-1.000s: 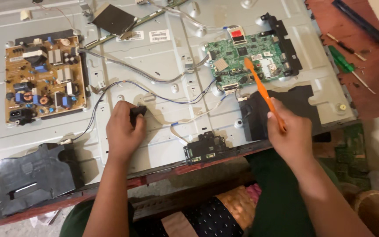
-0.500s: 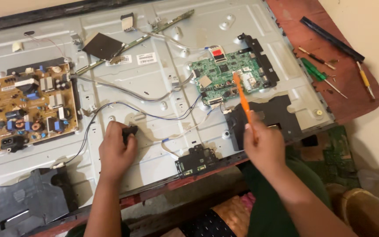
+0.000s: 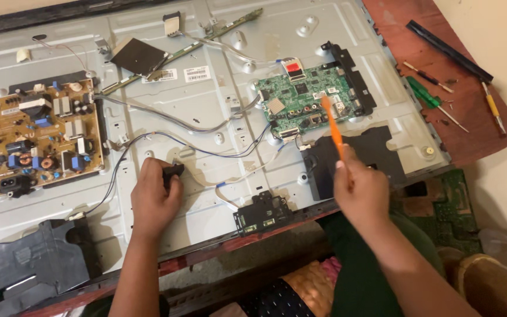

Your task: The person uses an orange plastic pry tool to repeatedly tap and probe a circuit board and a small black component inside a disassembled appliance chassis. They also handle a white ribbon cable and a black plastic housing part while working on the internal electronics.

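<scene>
Two things are held: a small black part [image 3: 173, 172] is clamped by the left hand [image 3: 155, 196] on the grey metal panel [image 3: 206, 105]; an orange tool [image 3: 331, 126] is gripped by the right hand [image 3: 360, 191], its tip at the green circuit board [image 3: 306, 100].

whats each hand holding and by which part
Right hand holds the orange tool by its lower end, tip over the green board. Left hand grips a small black part with its fingers.

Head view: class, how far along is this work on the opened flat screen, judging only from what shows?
Done: back cover off, metal chassis bare. In hand: right hand points an orange tool at the green board; left hand grips a small black part. Left: both boards, including the brown board, remain wired.
</scene>
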